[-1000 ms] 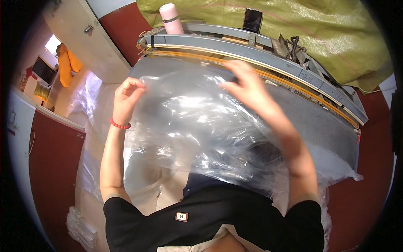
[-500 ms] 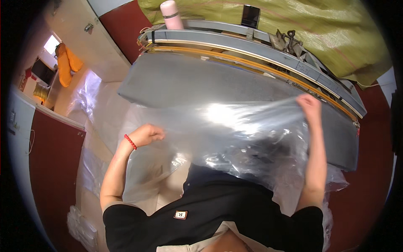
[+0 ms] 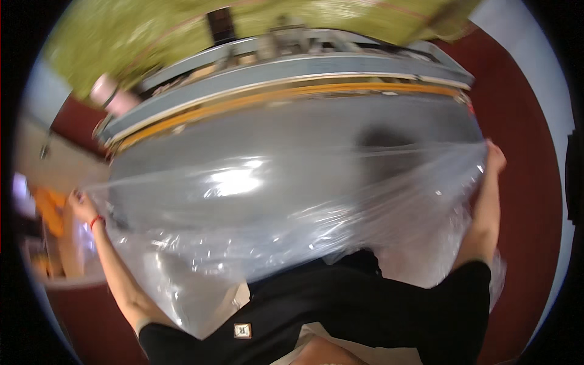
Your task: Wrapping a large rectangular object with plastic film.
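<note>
**Clear film pulled wide over the grey desk: a few ways this could get messy**

So, head view, the only one here. A big sheet of clear plastic film point(image 3: 292, 225) is held stretched across the grey desk point(image 3: 261, 121), with its near part bunched and drooping against the black shirt point(image 3: 365, 310). By the left hand point(image 3: 80, 205), out past the desk's left end, the film's edge is pinched between closed fingers; the exact grip can't be made out through the blur. By the right hand point(image 3: 496, 157), at the right end, the other side is gripped in a curled fist.

Main worry: tearing. The top edge is drawn pretty tight, so if it's yanked harder, the film could be split or slipped out of that pinch. Creases fan out from the right hand, so a crooked lay could be caused by uneven pull. Snagging seems possible too, if the edge were dragged onto the orange strip point(image 3: 280, 92) or the grey metal bar point(image 3: 274, 72). And the pink flask point(image 3: 114, 95), perched by the bar's left end, could be knocked by a careless sweep.
</note>
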`<act>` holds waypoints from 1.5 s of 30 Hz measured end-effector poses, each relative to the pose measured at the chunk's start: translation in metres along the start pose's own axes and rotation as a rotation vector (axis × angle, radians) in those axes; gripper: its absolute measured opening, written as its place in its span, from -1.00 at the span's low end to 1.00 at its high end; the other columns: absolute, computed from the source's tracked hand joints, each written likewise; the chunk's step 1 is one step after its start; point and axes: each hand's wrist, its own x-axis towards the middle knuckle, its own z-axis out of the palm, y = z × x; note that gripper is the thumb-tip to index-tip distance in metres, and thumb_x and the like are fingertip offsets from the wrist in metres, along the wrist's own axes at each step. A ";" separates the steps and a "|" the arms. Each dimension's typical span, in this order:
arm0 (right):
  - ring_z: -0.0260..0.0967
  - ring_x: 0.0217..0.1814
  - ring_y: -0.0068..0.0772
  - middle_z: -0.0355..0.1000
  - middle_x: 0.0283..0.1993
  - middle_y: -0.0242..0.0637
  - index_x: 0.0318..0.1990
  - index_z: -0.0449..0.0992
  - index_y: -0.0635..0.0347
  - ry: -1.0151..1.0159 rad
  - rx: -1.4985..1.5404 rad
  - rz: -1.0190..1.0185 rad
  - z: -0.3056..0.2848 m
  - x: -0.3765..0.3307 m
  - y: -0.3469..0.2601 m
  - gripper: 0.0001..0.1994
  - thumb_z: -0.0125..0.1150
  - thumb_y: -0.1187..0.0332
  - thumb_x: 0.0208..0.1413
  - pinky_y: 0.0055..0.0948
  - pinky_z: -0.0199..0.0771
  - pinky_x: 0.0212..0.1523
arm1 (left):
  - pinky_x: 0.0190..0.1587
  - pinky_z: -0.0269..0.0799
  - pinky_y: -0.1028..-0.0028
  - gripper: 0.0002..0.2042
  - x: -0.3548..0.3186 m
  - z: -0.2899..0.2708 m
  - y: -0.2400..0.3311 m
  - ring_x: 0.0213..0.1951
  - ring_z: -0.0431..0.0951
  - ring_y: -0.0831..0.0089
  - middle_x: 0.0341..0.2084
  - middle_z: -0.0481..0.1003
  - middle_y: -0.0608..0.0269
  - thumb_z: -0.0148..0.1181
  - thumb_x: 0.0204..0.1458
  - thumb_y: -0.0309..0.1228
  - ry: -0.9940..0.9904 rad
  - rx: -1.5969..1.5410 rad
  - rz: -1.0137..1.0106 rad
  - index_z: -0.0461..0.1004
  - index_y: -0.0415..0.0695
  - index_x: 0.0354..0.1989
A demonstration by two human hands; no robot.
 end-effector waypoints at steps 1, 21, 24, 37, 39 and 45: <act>0.36 -0.41 -0.30 0.44 -0.44 -0.14 -0.42 0.51 0.22 0.014 0.062 0.009 0.005 -0.011 -0.015 -0.50 0.07 -0.12 -0.22 -0.36 0.30 -0.26 | -0.19 0.31 0.46 -0.58 0.007 0.025 -0.018 -0.25 0.42 0.38 -0.33 0.41 0.05 0.02 -0.09 -0.48 -0.115 -0.171 -0.319 0.17 -0.26 0.00; 0.38 -0.24 -0.07 0.42 -0.33 -0.06 -0.30 0.36 0.24 0.067 -0.302 -0.042 0.048 -0.010 -0.025 -0.73 -0.02 0.20 -0.02 -0.20 0.37 -0.24 | -0.31 0.30 0.62 -0.92 -0.175 0.014 0.402 -0.40 0.38 0.61 -0.48 0.42 0.36 0.08 -0.05 -0.44 -0.854 -0.790 0.271 0.44 -0.16 -0.40; 0.40 -0.27 -0.09 0.43 -0.36 -0.08 -0.32 0.35 0.23 0.097 -0.317 -0.047 0.052 -0.006 -0.009 -0.74 -0.01 0.21 -0.02 -0.20 0.38 -0.27 | -0.35 0.34 0.57 -0.91 -0.264 -0.055 0.530 -0.40 0.45 0.53 -0.46 0.47 0.26 0.07 -0.10 -0.52 -1.434 -1.105 0.635 0.47 -0.19 -0.40; 0.42 -0.31 -0.18 0.44 -0.39 -0.13 -0.35 0.35 0.19 0.080 -0.285 -0.059 0.054 -0.007 -0.019 -0.78 0.00 0.22 -0.04 -0.25 0.41 -0.34 | -0.57 0.27 0.63 -0.93 -0.380 -0.064 0.665 -0.62 0.37 0.61 -0.54 0.45 0.24 -0.03 -0.01 -0.49 -1.837 -1.385 0.065 0.35 -0.17 -0.36; 0.43 -0.34 -0.23 0.45 -0.40 -0.16 -0.35 0.37 0.18 0.106 -0.318 -0.091 0.059 -0.007 -0.021 -0.79 0.00 0.23 -0.04 -0.28 0.43 -0.37 | -0.55 0.28 0.66 -0.86 -0.358 -0.078 0.636 -0.61 0.37 0.63 -0.48 0.44 0.24 -0.03 -0.03 -0.55 -2.198 -1.354 -0.140 0.32 -0.16 -0.26; 0.42 -0.27 -0.15 0.44 -0.34 -0.10 -0.30 0.44 0.25 0.097 -0.391 -0.119 0.044 -0.013 -0.018 -0.72 -0.17 0.26 0.03 -0.21 0.43 -0.31 | -0.43 0.35 0.58 -0.83 -0.310 -0.110 0.434 -0.49 0.40 0.63 -0.48 0.44 0.30 -0.04 -0.16 -0.67 -2.696 -1.052 0.520 0.37 -0.22 -0.36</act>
